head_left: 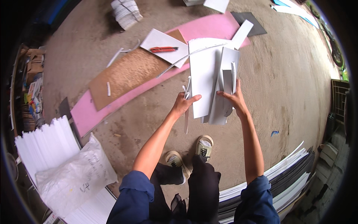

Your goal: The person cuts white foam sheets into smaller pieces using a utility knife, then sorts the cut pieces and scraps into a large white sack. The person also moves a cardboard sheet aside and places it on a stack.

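Observation:
Between my two hands is a loose bundle of white and grey board pieces (204,74), held above the concrete floor. My left hand (182,103) grips its left side, thumb over the front, with thin white strips poking out around the fingers. On the right side, my right hand (235,98) is closed around narrower grey and white pieces, its thumb across them. A thin curved strip (175,63) reaches out leftward from the bundle's top. Beyond it, a red utility knife (164,49) rests on a white board piece (156,39) on the floor.
Under that piece lie a brown board (126,74) and a long pink sheet (85,112). A white sack (80,171) sits on stacked white sheets (48,140) at lower left. White and black strips (287,175) are piled at lower right. A tied white bundle (126,14) stands far off.

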`<state>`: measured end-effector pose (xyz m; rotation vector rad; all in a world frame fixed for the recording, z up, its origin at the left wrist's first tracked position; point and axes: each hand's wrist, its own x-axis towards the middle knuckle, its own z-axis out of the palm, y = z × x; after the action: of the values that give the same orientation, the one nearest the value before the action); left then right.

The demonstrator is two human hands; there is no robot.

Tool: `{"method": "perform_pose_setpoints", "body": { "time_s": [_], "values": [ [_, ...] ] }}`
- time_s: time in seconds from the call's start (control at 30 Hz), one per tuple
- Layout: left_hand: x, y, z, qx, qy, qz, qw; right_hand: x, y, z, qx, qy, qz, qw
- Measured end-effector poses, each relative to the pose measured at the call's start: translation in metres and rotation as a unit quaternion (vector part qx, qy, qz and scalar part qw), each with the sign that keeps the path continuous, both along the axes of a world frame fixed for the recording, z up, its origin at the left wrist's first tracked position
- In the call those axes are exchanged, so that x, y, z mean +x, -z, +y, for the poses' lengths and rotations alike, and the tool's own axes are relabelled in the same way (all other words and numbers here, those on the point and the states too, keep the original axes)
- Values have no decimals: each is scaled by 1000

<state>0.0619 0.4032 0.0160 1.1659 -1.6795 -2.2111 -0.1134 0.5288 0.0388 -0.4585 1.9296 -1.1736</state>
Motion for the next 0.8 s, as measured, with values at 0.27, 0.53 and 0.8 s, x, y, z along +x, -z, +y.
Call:
{"method": "perform_pose_setpoints", "body": {
  "time_s": [0.27,0.53,0.8],
  "values": [
    [107,-228,-10,-67,-137,17,988,75,-187,-50,-84,-142,123,979],
    [275,-447,-3,-98,-312,-77,942,231,-396,-133,-194,-280,-6,940],
    [501,-548,33,-124,-522,-125,835,487,-503,-200,-199,-502,-40,840]
  ]
}}
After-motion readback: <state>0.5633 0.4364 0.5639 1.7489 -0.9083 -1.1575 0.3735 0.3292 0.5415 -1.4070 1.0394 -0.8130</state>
